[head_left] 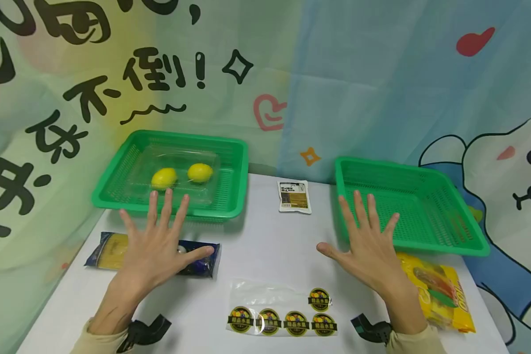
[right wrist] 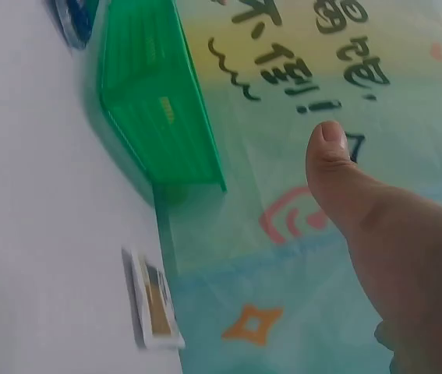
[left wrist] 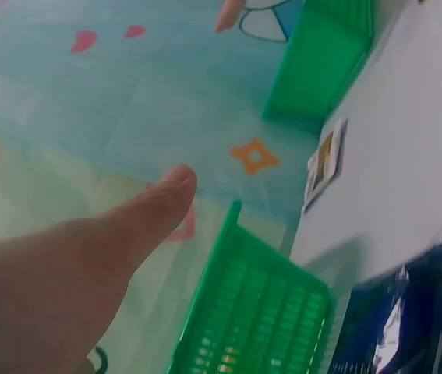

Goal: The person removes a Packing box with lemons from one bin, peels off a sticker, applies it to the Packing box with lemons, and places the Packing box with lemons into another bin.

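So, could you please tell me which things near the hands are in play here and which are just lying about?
Nearest the hands:
left hand, open above the blue-and-yellow packet
right hand, open by the empty green basket

Lying about:
lemons in the left green basket
small sachet
sticker sheet
yellow snack bag

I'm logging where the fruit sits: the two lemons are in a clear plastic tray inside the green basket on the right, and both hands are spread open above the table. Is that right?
Not quite. In the head view the two lemons lie in the clear plastic tray inside the left green basket; the right green basket holds nothing visible. The rest stands: the left hand and right hand are spread open above the table.
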Available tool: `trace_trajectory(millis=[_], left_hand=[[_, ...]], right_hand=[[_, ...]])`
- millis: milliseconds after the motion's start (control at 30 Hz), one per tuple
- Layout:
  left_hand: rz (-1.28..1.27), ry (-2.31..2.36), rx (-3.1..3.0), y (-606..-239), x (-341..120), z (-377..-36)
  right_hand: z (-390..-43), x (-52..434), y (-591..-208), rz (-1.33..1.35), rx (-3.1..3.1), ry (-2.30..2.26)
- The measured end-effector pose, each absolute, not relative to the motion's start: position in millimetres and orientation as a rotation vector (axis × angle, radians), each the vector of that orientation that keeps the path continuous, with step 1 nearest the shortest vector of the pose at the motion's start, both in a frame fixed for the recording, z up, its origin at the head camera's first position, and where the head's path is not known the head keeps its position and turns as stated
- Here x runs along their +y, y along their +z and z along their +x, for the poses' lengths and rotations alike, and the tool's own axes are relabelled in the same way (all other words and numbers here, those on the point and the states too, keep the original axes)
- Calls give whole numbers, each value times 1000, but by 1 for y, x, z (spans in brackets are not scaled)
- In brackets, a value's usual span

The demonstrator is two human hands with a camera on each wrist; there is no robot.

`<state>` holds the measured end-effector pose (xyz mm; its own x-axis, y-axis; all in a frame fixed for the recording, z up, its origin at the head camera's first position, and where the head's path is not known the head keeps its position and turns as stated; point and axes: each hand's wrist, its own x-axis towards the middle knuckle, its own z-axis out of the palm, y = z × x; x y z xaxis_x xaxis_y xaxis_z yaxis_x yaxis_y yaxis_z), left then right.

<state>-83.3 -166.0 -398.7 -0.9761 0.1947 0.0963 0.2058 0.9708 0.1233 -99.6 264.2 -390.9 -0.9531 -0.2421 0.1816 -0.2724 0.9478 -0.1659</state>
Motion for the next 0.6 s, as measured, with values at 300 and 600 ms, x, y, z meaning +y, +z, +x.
trace_trajectory(millis=[300,600], left_hand=[[-201,-207,-2972,-407,-196,-86],[-227,-83,-2496,-435,-207,-107]], right_hand=[[-122,220,-393,558,-2895,276],[-145,160,-397,601,-2777,1129]])
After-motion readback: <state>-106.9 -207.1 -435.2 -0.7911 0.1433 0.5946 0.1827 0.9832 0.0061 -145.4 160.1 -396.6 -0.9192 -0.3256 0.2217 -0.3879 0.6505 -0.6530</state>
